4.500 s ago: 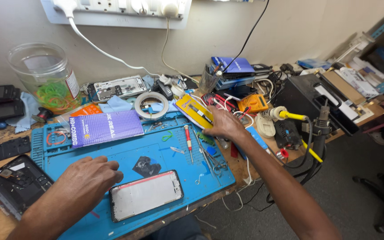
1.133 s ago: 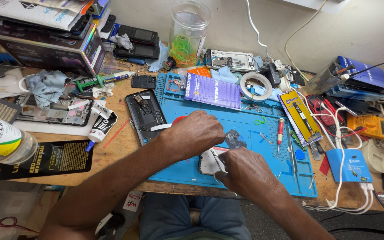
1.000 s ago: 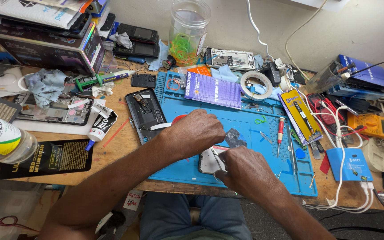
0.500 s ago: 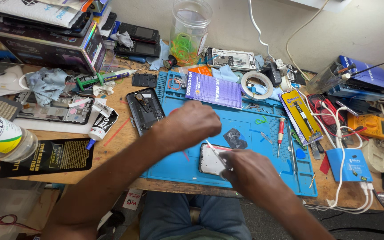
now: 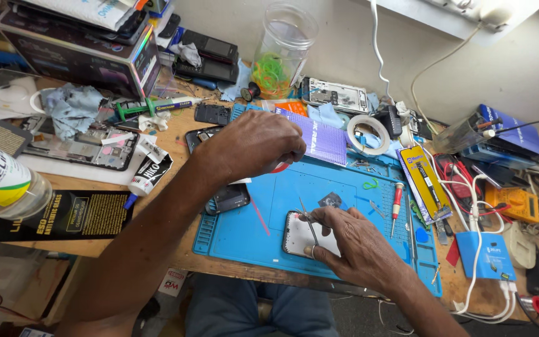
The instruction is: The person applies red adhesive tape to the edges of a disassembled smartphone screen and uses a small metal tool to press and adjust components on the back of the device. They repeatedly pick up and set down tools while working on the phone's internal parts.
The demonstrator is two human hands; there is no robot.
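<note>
Nearest the viewer, the right hand (image 5: 357, 249) is seen resting on a small white phone panel (image 5: 297, 236) that lies flat at the near edge of a blue repair mat (image 5: 344, 193). Thin metal tweezers (image 5: 307, 223) are pinched between its thumb and forefinger, tips pointing away toward the upper left, over the panel's far end. The panel's long axis runs roughly left to right, directly beneath this hand, which is much the nearer of the two. Further back and to the left, the left hand (image 5: 254, 146) is held above the mat, fingers curled together; whether anything is gripped cannot be told. A dark phone (image 5: 229, 196) lies partly under it. Beyond, a red-handled screwdriver (image 5: 395, 201), a tape roll (image 5: 368, 134) and a clear plastic jar (image 5: 281, 53) are spread across the cluttered surface (image 5: 157, 206).
</note>
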